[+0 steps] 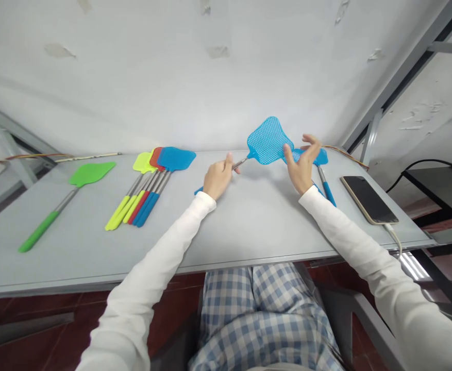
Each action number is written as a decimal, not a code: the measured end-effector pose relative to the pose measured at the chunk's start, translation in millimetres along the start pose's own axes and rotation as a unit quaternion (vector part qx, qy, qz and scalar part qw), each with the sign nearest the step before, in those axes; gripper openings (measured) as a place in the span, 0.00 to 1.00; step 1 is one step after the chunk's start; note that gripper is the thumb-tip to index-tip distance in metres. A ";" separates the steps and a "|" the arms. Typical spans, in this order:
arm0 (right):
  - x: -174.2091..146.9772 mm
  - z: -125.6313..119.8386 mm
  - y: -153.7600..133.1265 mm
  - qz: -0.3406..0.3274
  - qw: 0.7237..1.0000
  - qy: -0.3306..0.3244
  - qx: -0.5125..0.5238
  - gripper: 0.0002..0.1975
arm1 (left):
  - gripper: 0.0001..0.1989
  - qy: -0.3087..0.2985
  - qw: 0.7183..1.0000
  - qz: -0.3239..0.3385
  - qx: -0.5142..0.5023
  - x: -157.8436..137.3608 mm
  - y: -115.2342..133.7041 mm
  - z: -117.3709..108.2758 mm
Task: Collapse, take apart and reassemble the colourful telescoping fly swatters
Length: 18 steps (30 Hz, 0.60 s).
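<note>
My left hand is closed around the metal shaft of a blue fly swatter, whose perforated head points up and right above the table. The end of its blue handle shows past my wrist. Fingers spread, my right hand is at the head's right corner; its thumb overlaps the edge, and I cannot tell whether it touches. Behind and below that hand lie more blue fly swatters, partly hidden. To the left, a fanned group of yellow, red and blue fly swatters lies on the table.
A green fly swatter lies at the far left of the grey table. On the right is a phone with a white cable plugged in. A white wall rises behind the table, with metal frame bars at the right.
</note>
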State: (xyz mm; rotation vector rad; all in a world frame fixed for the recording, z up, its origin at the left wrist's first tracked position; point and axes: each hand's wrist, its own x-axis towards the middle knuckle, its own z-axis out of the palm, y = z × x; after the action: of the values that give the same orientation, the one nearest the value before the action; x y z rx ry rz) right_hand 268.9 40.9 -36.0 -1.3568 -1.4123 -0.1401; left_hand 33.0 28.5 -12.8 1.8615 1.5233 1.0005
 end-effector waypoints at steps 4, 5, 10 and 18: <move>-10.4 -2.8 -14.4 0.016 0.998 0.003 -0.062 0.25 | 0.16 -0.150 0.932 -0.084 -0.321 -3.3 0.9 12.0; -13.8 -2.0 -18.7 0.009 0.997 -0.038 -0.064 0.23 | 0.16 -0.181 0.905 -0.099 -0.371 -5.4 0.7 16.9; -29.8 7.8 -30.3 0.000 0.964 -0.264 -0.026 0.23 | 0.33 -0.266 0.866 -0.070 -0.418 -17.1 -4.6 38.9; -34.5 13.2 -21.1 0.081 0.926 -0.357 0.088 0.19 | 0.36 -0.293 0.927 0.017 -0.235 -20.8 -16.4 46.6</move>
State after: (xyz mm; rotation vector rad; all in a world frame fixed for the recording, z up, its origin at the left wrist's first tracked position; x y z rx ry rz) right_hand 235.5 21.7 -54.3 -1.4286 -1.8360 0.6402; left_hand 59.4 14.4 -57.3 1.6327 0.8124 0.6537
